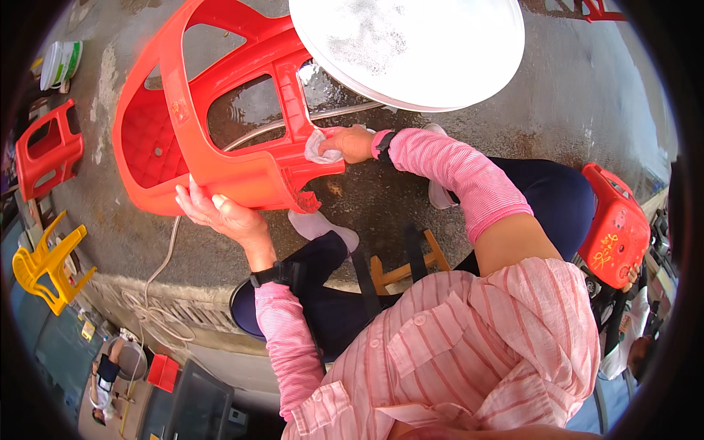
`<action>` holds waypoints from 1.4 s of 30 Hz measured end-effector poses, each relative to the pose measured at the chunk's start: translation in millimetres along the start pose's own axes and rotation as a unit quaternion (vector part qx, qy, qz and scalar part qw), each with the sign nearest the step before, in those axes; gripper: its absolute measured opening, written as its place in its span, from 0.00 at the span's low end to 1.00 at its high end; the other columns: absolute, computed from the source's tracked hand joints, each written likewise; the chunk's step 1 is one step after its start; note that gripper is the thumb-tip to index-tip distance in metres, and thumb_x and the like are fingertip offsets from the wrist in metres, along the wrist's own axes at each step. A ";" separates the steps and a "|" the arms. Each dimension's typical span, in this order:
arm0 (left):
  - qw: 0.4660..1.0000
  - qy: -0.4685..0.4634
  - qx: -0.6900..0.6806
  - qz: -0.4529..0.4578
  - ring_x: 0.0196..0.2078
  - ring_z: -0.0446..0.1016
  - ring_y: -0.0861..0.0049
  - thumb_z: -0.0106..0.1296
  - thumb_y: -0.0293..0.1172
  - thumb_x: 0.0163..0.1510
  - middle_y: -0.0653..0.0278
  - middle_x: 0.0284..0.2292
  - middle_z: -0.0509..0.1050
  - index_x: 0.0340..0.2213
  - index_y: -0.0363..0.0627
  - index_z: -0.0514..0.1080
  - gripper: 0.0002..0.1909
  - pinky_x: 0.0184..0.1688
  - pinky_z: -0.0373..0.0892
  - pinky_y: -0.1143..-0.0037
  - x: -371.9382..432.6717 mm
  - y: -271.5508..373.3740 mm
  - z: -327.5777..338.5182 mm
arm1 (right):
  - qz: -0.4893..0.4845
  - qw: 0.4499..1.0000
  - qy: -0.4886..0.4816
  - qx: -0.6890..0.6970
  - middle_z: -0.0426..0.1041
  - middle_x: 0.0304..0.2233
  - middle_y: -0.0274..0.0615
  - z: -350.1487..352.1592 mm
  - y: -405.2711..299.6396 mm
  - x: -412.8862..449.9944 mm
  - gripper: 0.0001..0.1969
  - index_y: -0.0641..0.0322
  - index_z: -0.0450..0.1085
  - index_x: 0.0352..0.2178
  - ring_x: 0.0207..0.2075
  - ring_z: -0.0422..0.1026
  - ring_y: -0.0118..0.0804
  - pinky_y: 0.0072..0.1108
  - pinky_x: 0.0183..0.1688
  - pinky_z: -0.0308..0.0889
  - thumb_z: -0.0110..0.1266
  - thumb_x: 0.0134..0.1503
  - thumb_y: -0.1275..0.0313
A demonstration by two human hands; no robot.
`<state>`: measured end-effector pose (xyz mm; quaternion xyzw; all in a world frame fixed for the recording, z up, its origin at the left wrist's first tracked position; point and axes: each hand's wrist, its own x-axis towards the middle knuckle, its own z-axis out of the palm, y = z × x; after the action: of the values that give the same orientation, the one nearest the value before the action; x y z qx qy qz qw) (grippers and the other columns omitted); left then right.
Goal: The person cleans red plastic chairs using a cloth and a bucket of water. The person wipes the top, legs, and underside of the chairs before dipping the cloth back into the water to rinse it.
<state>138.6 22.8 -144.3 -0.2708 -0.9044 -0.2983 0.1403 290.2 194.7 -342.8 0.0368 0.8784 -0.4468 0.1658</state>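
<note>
A red plastic stool (220, 179) lies tipped on its side, its quilted seat facing left and its legs towards the right. My left hand (225, 214) grips its near lower side, thumb raised and fingers under the edge. In my right hand (352, 144) a bunched white cloth (320, 147) presses against a leg at the stool's right end. The near leg's foot (308, 202) looks ragged and dirty. Just beyond my right hand stands a large round white tub (451, 49) with greyish foam in it.
Wet concrete and a pale hose (247, 140) run beneath the stool. Another red stool (49, 151), a yellow plastic chair (47, 264) and a white bucket (60, 65) stand left. At right, a person's hand (631, 278) touches a red stool (616, 236). Another person (104, 379) appears lower left.
</note>
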 end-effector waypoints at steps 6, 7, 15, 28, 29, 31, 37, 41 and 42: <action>0.999 -0.024 -0.019 -0.013 0.61 0.46 0.50 0.32 0.39 0.54 0.44 0.57 0.52 0.52 0.41 0.61 0.26 0.60 0.43 0.55 -0.5 4.6 1.7 | 0.029 0.978 0.051 0.198 0.73 0.38 0.48 -28.6 -5.3 1.4 0.22 0.54 0.69 0.42 0.42 0.72 0.45 0.28 0.44 0.66 0.49 0.41 0.79; 1.000 -0.014 -0.016 -0.013 0.61 0.46 0.50 0.32 0.39 0.54 0.44 0.57 0.52 0.52 0.41 0.61 0.26 0.60 0.43 0.55 -1.5 1.5 -1.4 | 0.016 0.957 0.087 0.276 0.73 0.38 0.47 -38.8 -25.2 9.4 0.23 0.58 0.68 0.42 0.42 0.72 0.41 0.26 0.44 0.66 0.48 0.40 0.81; 1.000 -0.024 -0.018 -0.007 0.61 0.46 0.50 0.34 0.39 0.56 0.46 0.58 0.51 0.53 0.42 0.60 0.25 0.60 0.44 0.57 -9.8 -4.3 -22.7 | -0.114 0.648 -0.061 0.751 0.72 0.40 0.38 -152.5 -171.4 47.3 0.20 0.63 0.64 0.45 0.40 0.71 0.28 0.22 0.43 0.68 0.46 0.59 0.58; 0.998 0.019 -0.040 -0.049 0.61 0.44 0.47 0.38 0.29 0.52 0.44 0.57 0.49 0.53 0.41 0.58 0.25 0.60 0.44 0.56 -29.7 3.4 -26.2 | -0.053 0.867 -0.013 0.495 0.71 0.37 0.39 -177.5 -228.9 84.4 0.22 0.67 0.64 0.44 0.39 0.70 0.31 0.23 0.44 0.65 0.57 0.47 0.74; 0.997 0.023 -0.033 -0.069 0.61 0.44 0.47 0.39 0.29 0.51 0.43 0.57 0.48 0.52 0.41 0.59 0.25 0.60 0.44 0.56 -30.7 1.3 -29.1 | -0.075 0.861 0.001 0.503 0.72 0.36 0.39 -169.1 -236.2 81.9 0.21 0.67 0.64 0.43 0.39 0.70 0.30 0.23 0.44 0.65 0.57 0.46 0.75; 0.997 0.025 -0.033 -0.065 0.60 0.44 0.47 0.39 0.30 0.51 0.42 0.57 0.48 0.53 0.41 0.58 0.26 0.60 0.44 0.56 -33.6 -3.3 -35.8 | -0.082 0.868 0.021 0.490 0.72 0.35 0.37 -160.2 -250.4 78.4 0.18 0.67 0.66 0.41 0.38 0.70 0.30 0.23 0.42 0.66 0.56 0.47 0.75; 0.990 0.012 -0.109 -0.093 0.59 0.47 0.47 0.37 0.33 0.54 0.40 0.56 0.47 0.55 0.41 0.54 0.27 0.60 0.46 0.59 -36.2 -22.2 -36.7 | -0.207 0.940 0.126 0.239 0.72 0.21 0.50 -144.5 -269.3 76.7 0.12 0.69 0.70 0.26 0.26 0.72 0.37 0.30 0.31 0.67 0.54 0.45 0.68; 0.986 -0.058 -0.112 -0.109 0.58 0.53 0.49 0.40 0.26 0.52 0.41 0.54 0.54 0.55 0.41 0.56 0.27 0.59 0.50 0.62 -40.0 -37.3 -42.7 | -0.176 0.955 0.182 0.153 0.70 0.21 0.58 -111.5 -254.5 74.3 0.15 0.70 0.69 0.25 0.28 0.72 0.55 0.37 0.31 0.66 0.54 0.45 0.64; 0.977 -0.115 -0.143 -0.107 0.57 0.56 0.52 0.41 0.23 0.51 0.43 0.53 0.57 0.54 0.41 0.57 0.27 0.58 0.53 0.64 -36.1 -29.5 -37.8 | -0.149 0.967 0.180 0.104 0.70 0.22 0.59 -102.5 -227.4 78.0 0.17 0.70 0.69 0.25 0.29 0.72 0.56 0.39 0.30 0.65 0.54 0.45 0.62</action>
<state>154.5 -35.0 -143.4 -0.2221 -0.8864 -0.4045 -0.0378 141.8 133.9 -136.4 0.0021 0.8381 -0.5412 -0.0684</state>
